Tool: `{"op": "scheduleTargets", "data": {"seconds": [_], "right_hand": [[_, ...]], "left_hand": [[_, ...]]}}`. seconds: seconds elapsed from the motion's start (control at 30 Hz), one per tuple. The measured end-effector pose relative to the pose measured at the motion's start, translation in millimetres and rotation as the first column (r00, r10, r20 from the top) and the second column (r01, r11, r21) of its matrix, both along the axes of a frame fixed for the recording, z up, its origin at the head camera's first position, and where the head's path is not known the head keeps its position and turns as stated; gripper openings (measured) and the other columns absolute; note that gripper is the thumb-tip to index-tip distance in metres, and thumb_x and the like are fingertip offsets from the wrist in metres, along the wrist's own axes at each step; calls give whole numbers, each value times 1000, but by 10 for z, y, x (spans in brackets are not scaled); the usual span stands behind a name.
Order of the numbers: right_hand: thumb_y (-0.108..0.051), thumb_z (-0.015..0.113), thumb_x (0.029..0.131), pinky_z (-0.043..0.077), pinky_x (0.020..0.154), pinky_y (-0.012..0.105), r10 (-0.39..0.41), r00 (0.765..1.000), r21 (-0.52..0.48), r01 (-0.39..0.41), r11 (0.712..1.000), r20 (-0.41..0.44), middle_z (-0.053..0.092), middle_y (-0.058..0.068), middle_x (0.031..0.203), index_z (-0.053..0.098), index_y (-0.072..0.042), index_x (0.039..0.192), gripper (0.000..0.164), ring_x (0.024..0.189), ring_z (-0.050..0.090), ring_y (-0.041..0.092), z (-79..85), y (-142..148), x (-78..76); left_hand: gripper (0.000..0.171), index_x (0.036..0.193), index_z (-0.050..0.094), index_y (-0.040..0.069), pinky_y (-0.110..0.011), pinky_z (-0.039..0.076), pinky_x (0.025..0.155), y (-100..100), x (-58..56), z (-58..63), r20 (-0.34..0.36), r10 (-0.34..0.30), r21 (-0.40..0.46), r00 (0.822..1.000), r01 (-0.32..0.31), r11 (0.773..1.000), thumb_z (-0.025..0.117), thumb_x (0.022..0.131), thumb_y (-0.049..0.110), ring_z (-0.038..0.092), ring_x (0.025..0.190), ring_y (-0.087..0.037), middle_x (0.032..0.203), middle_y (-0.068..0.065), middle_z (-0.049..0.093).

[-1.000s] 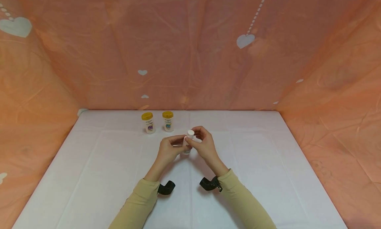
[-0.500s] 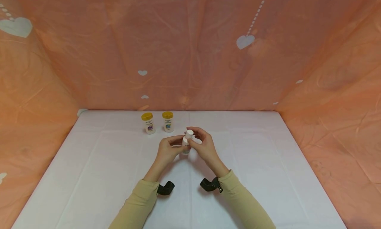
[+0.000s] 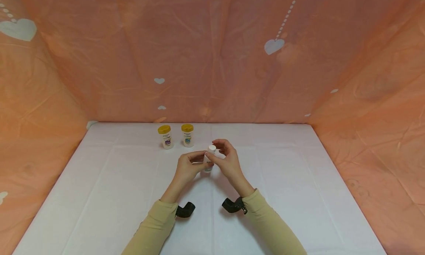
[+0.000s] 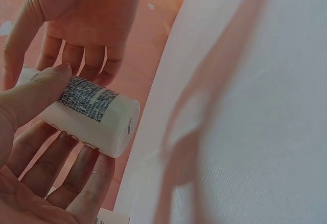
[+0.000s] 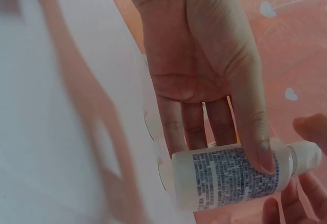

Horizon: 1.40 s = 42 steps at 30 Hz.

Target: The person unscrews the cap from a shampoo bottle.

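A small white bottle with dense dark print on its label stands between my hands in the head view. My left hand grips the bottle's body, its thumb across the label and its other fingers round the far side. At the white cap, my right hand has its thumb and fingers loosely spread on either side. In the right wrist view a gap shows between the right thumb and the cap. The bottle's base points toward the tablecloth in the left wrist view.
Two white jars with yellow lids, a left one and a right one, stand at the back of the table, left of the hands. White cloth covers the table. Behind it hangs an orange curtain with white hearts.
My right hand has turned at the cap, then turned back, its fingers now spread wider from it. The bottle top leaned slightly and returned; my left hand stays in place.
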State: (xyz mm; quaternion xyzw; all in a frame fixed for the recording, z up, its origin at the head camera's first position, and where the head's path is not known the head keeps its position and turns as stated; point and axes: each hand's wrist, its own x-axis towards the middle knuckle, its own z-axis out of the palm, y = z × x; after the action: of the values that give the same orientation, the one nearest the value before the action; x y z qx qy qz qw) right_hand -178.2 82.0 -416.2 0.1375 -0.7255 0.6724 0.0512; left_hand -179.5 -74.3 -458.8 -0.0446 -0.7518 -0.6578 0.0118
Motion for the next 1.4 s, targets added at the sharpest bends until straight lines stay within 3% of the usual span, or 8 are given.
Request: {"op": "scheduleTargets", "data": {"seconds": [0.17,0.37,0.57,0.7,0.83,0.93,1.07,1.4], "right_hand": [[-3,76,80,37,94,59,-39,999,2,39,999,4,57,21,104,55,9,106,35,97,53,31,4,-9,13],[-4,77,80,41,88,46,-64,998,23,64,998,18,57,19,101,56,7,102,33,95,53,35,10,-13,23],[-1,75,80,40,90,48,-51,999,37,50,998,13,59,21,96,58,9,98,27,97,53,44,11,-4,26],[2,73,81,39,92,53,-26,1000,37,26,999,1,60,23,97,59,10,100,25,97,55,42,5,8,24],[4,71,82,38,94,57,-6,1000,17,6,1000,-2,61,21,99,60,9,103,25,97,55,31,-14,15,15],[5,70,82,39,95,54,4,1000,13,-4,1000,-3,62,21,101,60,9,105,26,97,55,26,-25,22,9],[5,68,83,39,95,51,20,1000,16,-20,1000,-7,62,22,105,59,10,109,28,100,54,25,-37,34,4],[5,64,86,39,96,45,43,999,50,-41,998,-34,63,22,111,61,7,117,31,107,53,32,-31,65,-4]], "left_hand": [[43,110,72,3,-31,56,80,7,6,-4,-21,-7,14,1000,7,1000,86,69,7,68,92,-24,96,-10,71],[42,109,72,3,-31,56,78,14,3,-13,-23,-10,35,1000,11,999,86,69,4,68,92,-24,96,-11,71],[42,108,72,2,-29,56,78,20,-1,-33,-1,-14,52,1000,14,999,86,68,2,67,93,-24,98,-12,71],[43,109,72,1,-29,56,79,20,9,-27,3,-21,65,1000,21,998,85,69,2,66,95,-26,100,-14,70],[42,111,69,-3,-31,56,79,15,53,75,-20,-41,51,999,42,998,83,72,0,65,96,-30,100,-18,69],[41,111,69,-3,-32,56,79,10,46,62,-32,-37,29,999,38,999,83,72,1,66,94,-28,98,-16,70],[42,111,71,1,-31,56,79,4,-3,-54,-36,-21,15,999,22,1000,85,71,5,68,92,-24,97,-12,71],[42,112,69,-2,-31,56,80,9,-5,-43,-13,-28,24,1000,28,999,83,72,2,65,96,-26,100,-15,70]]}}
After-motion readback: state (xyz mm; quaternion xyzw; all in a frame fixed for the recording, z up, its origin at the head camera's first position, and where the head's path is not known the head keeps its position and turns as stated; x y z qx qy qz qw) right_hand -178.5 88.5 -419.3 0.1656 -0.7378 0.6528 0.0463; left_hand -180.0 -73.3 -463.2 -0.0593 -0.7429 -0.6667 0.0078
